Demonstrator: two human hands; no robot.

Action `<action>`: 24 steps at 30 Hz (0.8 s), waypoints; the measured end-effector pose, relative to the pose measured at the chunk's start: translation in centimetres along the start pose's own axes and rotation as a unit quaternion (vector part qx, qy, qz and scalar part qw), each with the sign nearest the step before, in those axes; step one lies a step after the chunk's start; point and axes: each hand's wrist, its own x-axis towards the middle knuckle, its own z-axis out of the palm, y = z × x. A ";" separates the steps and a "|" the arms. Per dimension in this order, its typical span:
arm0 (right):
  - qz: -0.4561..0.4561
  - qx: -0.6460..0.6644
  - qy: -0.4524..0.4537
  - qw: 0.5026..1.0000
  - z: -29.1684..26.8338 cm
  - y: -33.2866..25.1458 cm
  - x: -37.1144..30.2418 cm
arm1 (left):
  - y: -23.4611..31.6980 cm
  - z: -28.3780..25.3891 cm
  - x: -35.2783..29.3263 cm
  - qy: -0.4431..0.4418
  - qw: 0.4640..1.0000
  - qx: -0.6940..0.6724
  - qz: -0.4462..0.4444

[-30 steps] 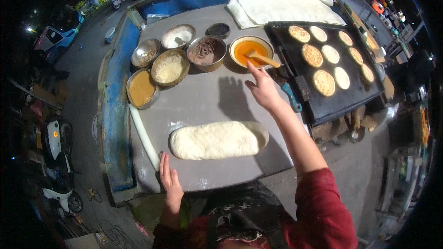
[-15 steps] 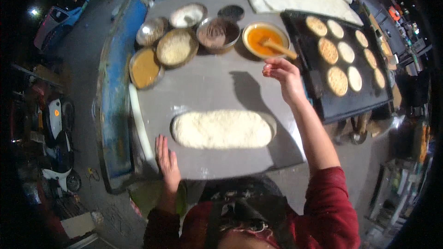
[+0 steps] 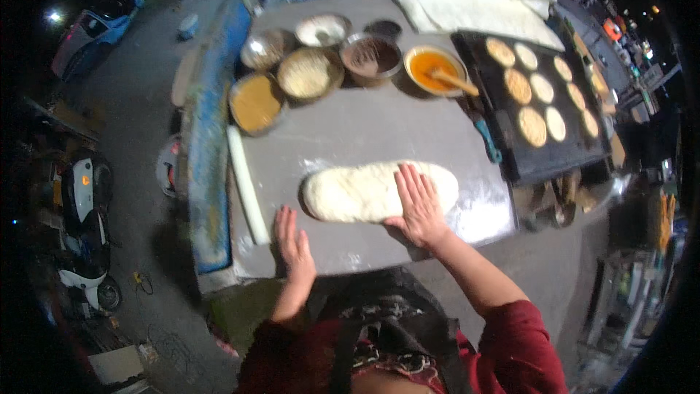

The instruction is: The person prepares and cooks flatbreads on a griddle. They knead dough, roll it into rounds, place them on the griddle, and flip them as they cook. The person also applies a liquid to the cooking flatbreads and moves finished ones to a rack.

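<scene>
The person wears a dark red long-sleeved top, its sleeves pushed up so that both forearms are bare from about the elbow down. Over the front of the top hangs a dark apron with broad black straps running up toward the shoulders, and between the straps shows a patch of patterned fabric in dark and pale tones. The bare left hand (image 3: 295,244) and the bare right hand (image 3: 419,204) carry no gloves; rings or a watch cannot be made out.
</scene>
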 end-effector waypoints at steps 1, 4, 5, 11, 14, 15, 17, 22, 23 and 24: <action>0.003 0.003 -0.017 1.000 0.2 0.0 0.3 | 0.0 0.0 -0.1 -0.004 1.000 0.002 -0.006; 0.048 0.139 -0.046 0.988 0.9 -0.8 0.9 | -0.1 0.1 0.0 0.003 1.000 -0.012 0.002; 0.064 0.207 -0.058 0.974 1.2 -1.3 1.1 | -0.1 0.1 0.0 0.015 1.000 -0.013 0.020; -0.027 0.035 -0.051 0.998 1.3 -5.5 2.7 | -0.3 0.2 -0.1 -0.001 0.995 -0.094 -0.044; 0.009 0.156 -0.055 0.986 1.4 -7.1 3.6 | -0.6 0.3 -0.1 0.000 0.998 -0.061 0.008; -0.058 0.128 -0.029 0.990 1.9 -7.8 4.1 | -0.7 0.4 -0.1 0.003 0.998 -0.050 0.032; -0.160 -0.015 -0.028 0.987 3.1 -8.8 4.6 | -1.0 0.5 0.0 0.000 0.988 -0.144 -0.058; -0.077 0.164 -0.101 0.978 5.4 -10.4 5.5 | -1.0 0.9 0.4 0.011 0.996 -0.085 -0.021; -0.099 0.191 -0.054 0.975 5.1 -10.6 5.2 | -0.8 0.9 0.5 0.024 0.997 -0.071 -0.024; -0.202 0.132 0.014 0.970 4.7 -10.6 5.2 | -0.7 0.9 0.8 0.030 0.994 -0.095 -0.040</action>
